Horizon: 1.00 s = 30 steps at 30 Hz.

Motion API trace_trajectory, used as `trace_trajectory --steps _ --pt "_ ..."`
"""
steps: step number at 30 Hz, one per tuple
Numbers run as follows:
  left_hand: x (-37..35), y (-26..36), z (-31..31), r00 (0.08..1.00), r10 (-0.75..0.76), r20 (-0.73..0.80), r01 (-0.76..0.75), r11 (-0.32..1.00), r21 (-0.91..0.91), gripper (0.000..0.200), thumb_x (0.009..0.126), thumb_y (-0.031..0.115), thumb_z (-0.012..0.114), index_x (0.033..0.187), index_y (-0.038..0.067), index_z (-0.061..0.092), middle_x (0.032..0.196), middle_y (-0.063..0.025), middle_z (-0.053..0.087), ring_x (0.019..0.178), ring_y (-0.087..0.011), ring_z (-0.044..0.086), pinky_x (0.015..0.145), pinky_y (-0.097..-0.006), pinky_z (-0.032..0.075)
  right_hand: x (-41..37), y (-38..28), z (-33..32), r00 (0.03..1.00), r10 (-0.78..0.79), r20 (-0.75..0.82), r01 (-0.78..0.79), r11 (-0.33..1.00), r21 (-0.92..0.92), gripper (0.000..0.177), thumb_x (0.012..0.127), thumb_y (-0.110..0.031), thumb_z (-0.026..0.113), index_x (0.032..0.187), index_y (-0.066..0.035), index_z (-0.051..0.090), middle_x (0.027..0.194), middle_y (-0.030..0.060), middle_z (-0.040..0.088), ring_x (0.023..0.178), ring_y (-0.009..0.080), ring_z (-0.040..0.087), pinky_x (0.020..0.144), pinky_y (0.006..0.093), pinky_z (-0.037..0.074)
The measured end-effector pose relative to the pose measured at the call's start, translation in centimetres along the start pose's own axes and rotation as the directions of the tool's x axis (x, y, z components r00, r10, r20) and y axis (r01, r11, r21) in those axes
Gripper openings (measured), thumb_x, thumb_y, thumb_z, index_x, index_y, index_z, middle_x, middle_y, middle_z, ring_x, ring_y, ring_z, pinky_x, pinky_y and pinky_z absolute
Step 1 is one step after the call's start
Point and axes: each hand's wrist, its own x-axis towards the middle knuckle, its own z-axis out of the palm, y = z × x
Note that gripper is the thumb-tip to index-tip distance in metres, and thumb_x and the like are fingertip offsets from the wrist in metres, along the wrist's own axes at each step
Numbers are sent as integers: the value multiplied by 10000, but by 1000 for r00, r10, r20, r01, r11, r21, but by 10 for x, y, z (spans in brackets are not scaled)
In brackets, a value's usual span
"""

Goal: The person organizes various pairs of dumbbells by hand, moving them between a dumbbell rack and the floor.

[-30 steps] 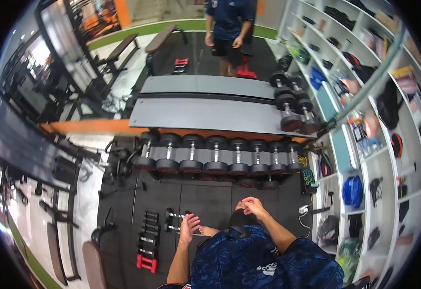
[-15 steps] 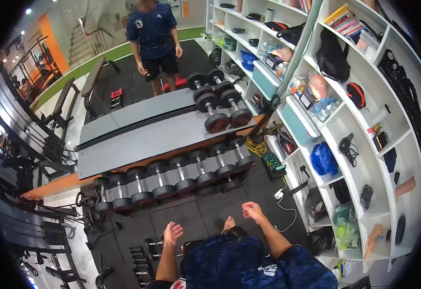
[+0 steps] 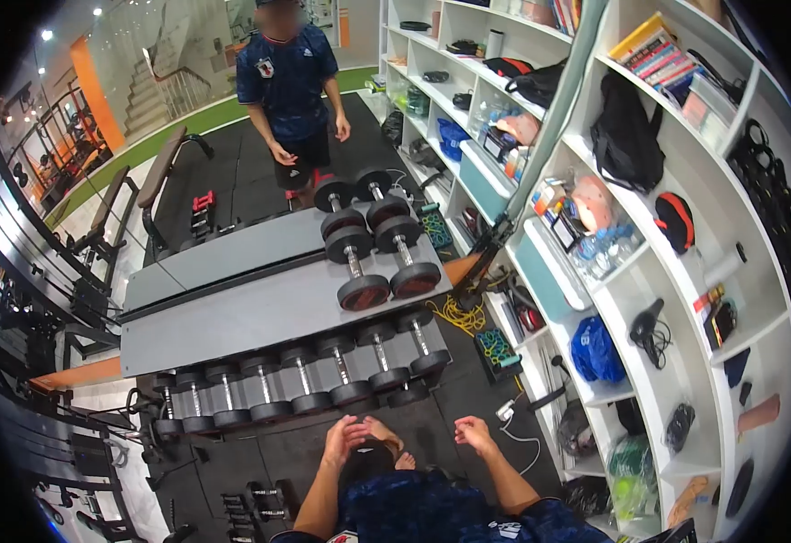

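in the head view, the left hand (image 3: 345, 441) is raised in front of the body, with its fingers bent a little, loose and released. the right hand (image 3: 474, 435) is also raised, well apart from the left one, and its fingers are half curled, free of any object. both hands are on the near side of the row of dumbbells (image 3: 304, 376), which stands on the lower level of the rack. 2 more dumbbells (image 3: 403, 248) lie side by side on the grey top (image 3: 223, 317). the mirror shows a person (image 3: 291, 86) in a blue shirt. to the right, the white shelf (image 3: 605, 294) holds a blue bag (image 3: 596, 349).
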Motion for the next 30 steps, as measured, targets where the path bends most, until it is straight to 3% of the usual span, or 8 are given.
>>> trace_trajectory --steps 5,9,18,19,22,23,26,30 --pt "44 18 22 999 -36 31 36 999 14 454 929 400 511 1128 -6 548 934 -149 678 801 -228 682 551 -272 518 52 -69 20 999 0 40 -10 967 253 162 871 -44 549 1021 -1 595 829 78 624 666 157 627 568 282 546" --pt "89 56 52 998 53 -20 -53 998 -16 406 924 361 524 1108 1 554 919 -154 672 781 -214 671 582 -279 523 79 -139 32 988 -153 -4 153 981 122 208 855 -45 545 1060 -16 564 838 83 611 694 169 625 598 299 557" --pt "134 113 120 980 164 -111 -170 984 -46 359 904 326 557 1099 24 554 801 -104 656 791 -221 652 669 -316 511 177 -298 10 864 -476 -165 500 850 164 149 845 -45 563 990 -22 587 806 58 620 652 141 602 585 264 507" --pt "133 114 131 974 165 -155 -179 980 -84 335 892 308 591 1038 7 579 683 -75 610 755 -205 653 632 -290 497 192 -318 8 864 -479 -158 501 848 172 155 839 -54 575 990 -21 590 810 57 623 661 142 603 591 263 506" --pt "144 103 134 963 198 -180 -229 957 -175 320 898 310 585 937 -7 585 554 -40 512 716 -219 662 618 -292 498 241 -350 3 883 -463 -83 470 872 137 187 820 -84 615 995 -19 596 822 58 631 687 146 608 612 265 505" --pt "145 103 142 932 219 -289 -275 946 -169 315 903 312 580 822 8 565 484 -21 423 679 -239 666 587 -308 503 260 -360 6 891 -452 -33 453 887 91 204 812 -95 631 999 -19 598 824 60 632 695 149 610 619 270 507" --pt "148 97 157 885 226 -408 -344 907 -243 317 896 332 588 703 89 525 521 -16 439 670 -258 654 575 -357 508 313 -382 19 927 -344 150 351 936 -27 344 773 -136 694 1072 -28 564 895 80 628 776 161 612 677 281 510" --pt "140 99 196 843 251 -475 -406 877 -257 329 895 343 591 705 81 533 537 -25 477 654 -262 654 550 -348 513 349 -394 50 945 -126 301 177 973 -147 462 740 -208 734 1114 -45 517 977 92 585 860 198 582 702 349 510"
